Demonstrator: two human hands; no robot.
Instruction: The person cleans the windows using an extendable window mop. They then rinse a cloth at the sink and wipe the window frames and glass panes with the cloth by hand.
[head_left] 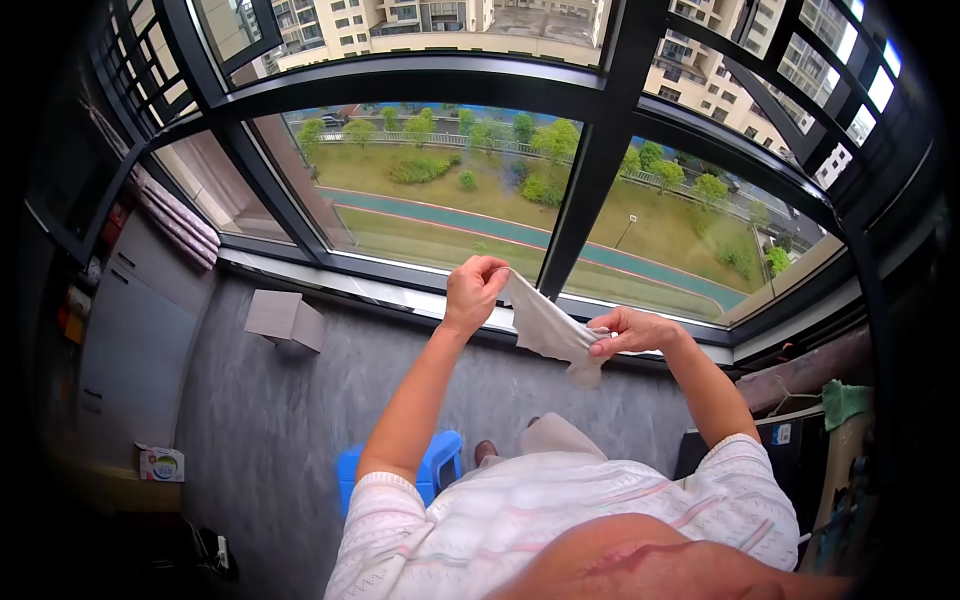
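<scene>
A thin, pale grey cloth [545, 318] is stretched between my two hands, in front of the window frame. My left hand [476, 293] pinches its upper left corner, with the fingers closed. Lower and to the right, my right hand [632, 332] is closed on the other end, where the fabric bunches up between thumb and fingers. A loose, ragged edge of the cloth hangs down below my right hand, over the grey floor [400, 385].
Dark-framed windows [590, 165] stand ahead. A small box-like stool [284, 318] is on the floor at left, near a grey cabinet [140, 340]. A blue plastic stool [437, 462] stands beside my body. A green cloth [846, 402] lies at right.
</scene>
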